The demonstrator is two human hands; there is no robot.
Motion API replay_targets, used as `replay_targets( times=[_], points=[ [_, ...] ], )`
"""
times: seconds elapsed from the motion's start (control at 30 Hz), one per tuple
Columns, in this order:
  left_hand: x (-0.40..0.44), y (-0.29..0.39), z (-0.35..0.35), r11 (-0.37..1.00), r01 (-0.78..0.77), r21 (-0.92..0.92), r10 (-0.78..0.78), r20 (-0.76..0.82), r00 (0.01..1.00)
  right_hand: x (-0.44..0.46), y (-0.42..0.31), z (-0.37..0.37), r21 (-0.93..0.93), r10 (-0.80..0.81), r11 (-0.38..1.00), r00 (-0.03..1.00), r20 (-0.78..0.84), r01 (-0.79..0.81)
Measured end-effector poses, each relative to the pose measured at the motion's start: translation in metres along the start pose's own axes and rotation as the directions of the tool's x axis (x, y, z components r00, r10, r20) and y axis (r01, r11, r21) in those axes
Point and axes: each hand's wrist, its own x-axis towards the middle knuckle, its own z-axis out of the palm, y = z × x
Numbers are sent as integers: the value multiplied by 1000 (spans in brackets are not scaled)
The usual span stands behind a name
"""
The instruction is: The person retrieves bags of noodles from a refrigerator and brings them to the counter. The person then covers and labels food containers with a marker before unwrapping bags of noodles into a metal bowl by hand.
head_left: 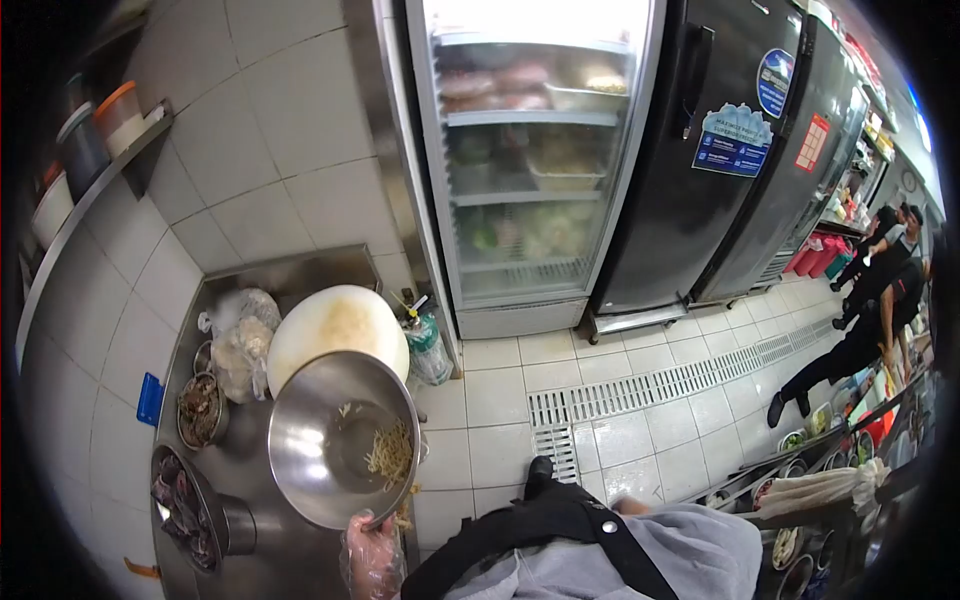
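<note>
My left hand [370,548], in a clear plastic glove, is closed on the near rim of a large steel mixing bowl [312,465]. The bowl tilts, and its inside faces me. A small heap of thin pale-yellow strips [390,455] lies inside; whether they are noodles or sprouts I cannot tell. Behind the bowl, partly covered by it, is a round white cutting board [335,325] with a brownish stain. My right hand [630,505] shows only as a blurred bit beside my grey sleeve, its fingers hidden.
The steel counter [275,560] also holds a plastic bag of pale food [245,335], a bowl of brownish food [202,410] and a bowl with dark pieces [185,515]. A glass-door fridge [530,220] stands ahead. Floor grating [640,385] runs right, towards several people [880,290].
</note>
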Motion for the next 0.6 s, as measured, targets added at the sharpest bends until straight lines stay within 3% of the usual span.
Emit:
replay_targets(
  times=[0.17,0.23,0.27,0.3,0.37,0.4,0.43,0.47,0.5,0.53,0.57,0.6],
  points=[
    [11,-8,29,995,39,91,-37,-22,999,-56,74,57,530,296,795,952,83,-294],
    [30,-14,44,989,115,92,-126,125,984,-56,99,79,651,359,689,930,77,-319],
    [32,-22,63,988,61,144,-79,122,989,-50,110,90,708,381,631,922,72,-316],
    [30,-31,91,978,96,186,-124,146,981,-28,128,104,754,389,591,920,46,-288],
    [28,-54,133,969,8,248,-47,152,987,18,155,128,864,370,482,928,-51,-144],
    [34,-66,146,957,36,287,-89,173,981,1,132,91,929,407,290,908,99,-231],
    [44,-78,160,957,94,275,-155,207,966,24,112,64,532,311,793,948,64,-296],
    [53,-90,174,953,150,262,-215,241,946,-21,55,6,613,296,774,947,-126,-160],
    [62,-102,190,941,168,293,-246,254,935,-9,39,-10,783,260,618,957,-125,-66],
    [71,-116,206,929,216,301,-303,278,912,-4,27,-24,814,229,581,957,-179,13],
    [75,-133,220,914,265,309,-357,297,885,3,17,-47,757,177,654,971,-160,6],
    [61,-150,251,896,234,377,-344,256,903,-3,1,-71,807,158,590,978,-136,16]
  ],
)
